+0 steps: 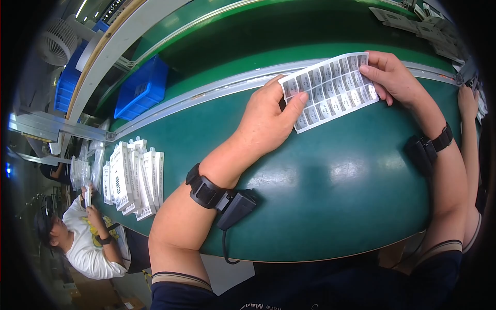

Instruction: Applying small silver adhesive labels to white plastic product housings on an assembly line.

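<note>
A sheet of small grey labels [333, 90], set in rows on white backing, is held up over the green table [330, 201]. My left hand [271, 113] pinches its left end, the thumb lying on top and the fingers behind. At the other end, my right hand [387, 75] grips the upper right corner between thumb and fingers. The sheet tilts, its right side farther away than its left. Each of my wrists carries a black strap with a small black device.
Slim white boxes [134, 178] stand in a leaning stack on the left. Behind the metal rail, a blue bin [142, 88] rests beside the green conveyor belt [232, 41]. A co-worker [95, 232] works at the left edge; another person's arm [469, 124] shows at far right.
</note>
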### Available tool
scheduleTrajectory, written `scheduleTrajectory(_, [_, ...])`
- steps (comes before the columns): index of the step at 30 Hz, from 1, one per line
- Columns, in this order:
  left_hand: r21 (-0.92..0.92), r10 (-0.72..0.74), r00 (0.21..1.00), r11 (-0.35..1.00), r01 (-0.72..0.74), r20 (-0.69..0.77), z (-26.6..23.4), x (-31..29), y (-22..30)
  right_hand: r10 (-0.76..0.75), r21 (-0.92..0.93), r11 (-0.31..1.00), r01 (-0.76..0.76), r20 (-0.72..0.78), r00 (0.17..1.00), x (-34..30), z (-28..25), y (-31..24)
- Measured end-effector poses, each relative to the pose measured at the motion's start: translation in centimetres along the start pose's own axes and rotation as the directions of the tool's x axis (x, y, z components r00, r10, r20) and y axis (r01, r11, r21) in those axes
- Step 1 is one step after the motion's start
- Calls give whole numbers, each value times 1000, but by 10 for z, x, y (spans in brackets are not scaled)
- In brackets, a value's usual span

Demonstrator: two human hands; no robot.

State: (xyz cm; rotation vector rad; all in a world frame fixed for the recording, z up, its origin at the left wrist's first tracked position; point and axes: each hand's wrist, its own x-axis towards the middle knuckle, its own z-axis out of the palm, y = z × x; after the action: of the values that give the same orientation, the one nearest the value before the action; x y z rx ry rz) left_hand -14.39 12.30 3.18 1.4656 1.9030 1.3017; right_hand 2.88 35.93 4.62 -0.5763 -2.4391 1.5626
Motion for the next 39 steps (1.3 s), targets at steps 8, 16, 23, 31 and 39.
scheduleTrajectory(8, [1,22,1000,1000,-22,-17,1,1,1,-2,12,1000,2,14,1000,1,-1,2])
scheduleTrajectory(16, [2,52,998,999,-52,-31,2,1,3,-15,12,1000,15,9,1000,1,0,2])
scheduleTrajectory(23, [2,55,998,998,-55,-32,2,2,1,-16,-1,1000,16,9,1000,1,0,1])
scheduleTrajectory(31, [30,82,995,996,-81,-49,2,1,2,-15,-3,1000,15,7,1000,1,0,1])
scheduleTrajectory(39, [39,95,994,995,-93,-56,3,1,1,-20,1,1000,20,4,1000,1,1,2])
